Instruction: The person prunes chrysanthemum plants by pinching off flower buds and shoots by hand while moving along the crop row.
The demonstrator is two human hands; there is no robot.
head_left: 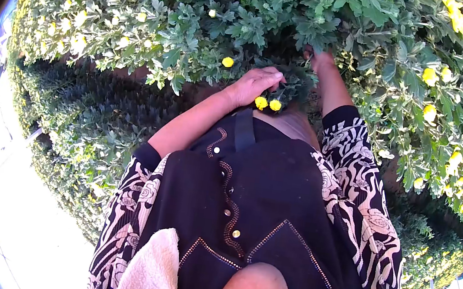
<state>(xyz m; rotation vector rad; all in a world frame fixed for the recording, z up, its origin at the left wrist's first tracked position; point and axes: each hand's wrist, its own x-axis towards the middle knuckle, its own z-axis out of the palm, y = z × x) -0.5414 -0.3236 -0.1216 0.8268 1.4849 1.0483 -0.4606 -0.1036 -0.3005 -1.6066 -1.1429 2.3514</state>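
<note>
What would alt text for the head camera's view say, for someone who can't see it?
A person's left hand is beside two yellow flowers, while the right hand reaches into green leaves. Bushes spread ahead and on both sides; the sleeves are patterned.

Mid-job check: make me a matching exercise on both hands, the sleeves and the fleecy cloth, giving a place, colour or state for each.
1. Left hand
2. Right hand
3. Sleeves
4. Fleecy cloth

A. Black and pale pattern
B. Among leaves, partly hidden
C. Plain off-white
D. Beside two yellow blooms

Pairs: 1-D, 2-B, 3-A, 4-C
</note>
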